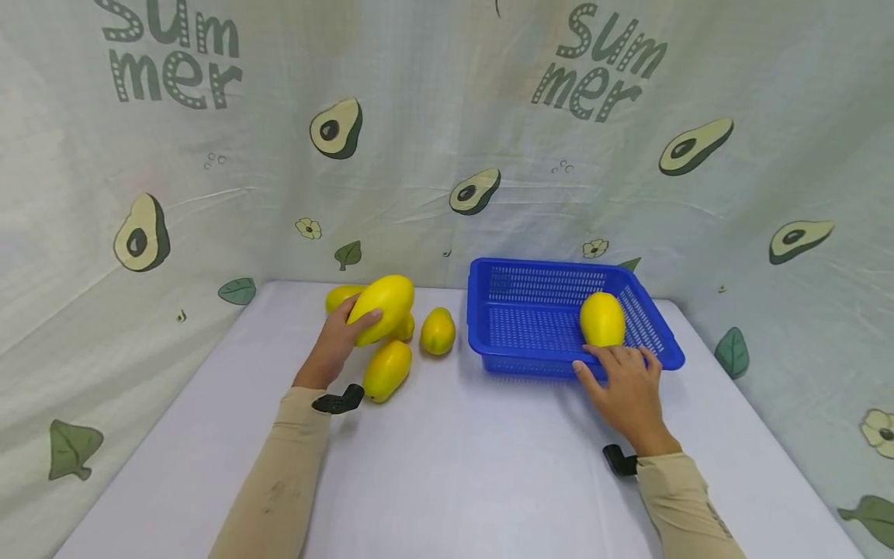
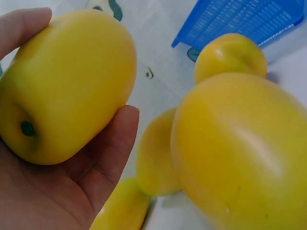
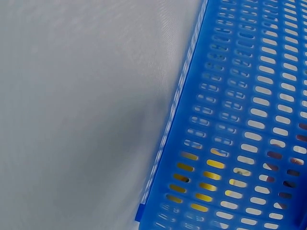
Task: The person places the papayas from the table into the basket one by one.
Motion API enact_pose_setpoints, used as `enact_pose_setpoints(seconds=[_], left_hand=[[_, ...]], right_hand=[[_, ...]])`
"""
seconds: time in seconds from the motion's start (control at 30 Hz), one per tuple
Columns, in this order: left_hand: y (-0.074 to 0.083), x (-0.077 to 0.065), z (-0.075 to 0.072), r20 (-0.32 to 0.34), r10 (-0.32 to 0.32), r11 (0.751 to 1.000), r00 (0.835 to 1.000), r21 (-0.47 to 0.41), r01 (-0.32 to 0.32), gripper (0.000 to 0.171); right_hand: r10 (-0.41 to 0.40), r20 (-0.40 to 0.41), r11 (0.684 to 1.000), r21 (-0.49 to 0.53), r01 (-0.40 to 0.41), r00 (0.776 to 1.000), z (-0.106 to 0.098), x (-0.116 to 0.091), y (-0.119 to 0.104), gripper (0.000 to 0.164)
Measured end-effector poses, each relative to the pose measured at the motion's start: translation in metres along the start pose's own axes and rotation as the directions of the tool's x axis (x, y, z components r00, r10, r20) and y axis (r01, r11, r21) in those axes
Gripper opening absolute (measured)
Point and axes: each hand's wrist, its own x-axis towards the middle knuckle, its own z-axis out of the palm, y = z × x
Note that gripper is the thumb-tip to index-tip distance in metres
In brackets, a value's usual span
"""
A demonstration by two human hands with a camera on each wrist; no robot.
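Note:
My left hand (image 1: 335, 341) grips a large yellow mango (image 1: 386, 308), raised over the left part of the table. In the left wrist view, thumb and fingers wrap this mango (image 2: 72, 81), its dark stem end toward the palm. Around it lie more mangoes: one behind (image 1: 342, 296), one partly hidden beneath (image 1: 405, 330), one nearer (image 1: 388, 371) and one to the right (image 1: 438, 331). My right hand (image 1: 628, 388) holds the front rim of the blue basket (image 1: 531, 359), fingers bent over it. Inside, a mango (image 1: 602, 319) sits close to those fingertips, showing yellow through the slots.
The white table (image 1: 454, 466) has its back edge against a hanging cloth (image 1: 405, 171) printed with avocados and leaves. The basket stands at the back right, its slotted wall (image 3: 225, 120) filling much of the right wrist view. Black wrist mounts (image 1: 340, 400) sit on both sleeves.

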Motion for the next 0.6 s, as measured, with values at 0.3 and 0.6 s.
enact_pose_setpoints(seconds=[0.3,0.6], left_hand=[[0.013,0.006,0.013,0.074,0.07,0.998,0.995,-0.015,-0.069,0.088],[0.03,0.011,0.027,0.118,0.105,0.993,0.987,0.031,-0.11,0.089]], right_hand=[[-0.014,-0.021,1.0,-0.003,0.014,1.0,0.001,0.001,0.002,0.037],[0.0,0.0,1.0,-0.004,0.0,1.0,0.0,0.0,0.001,0.039]])
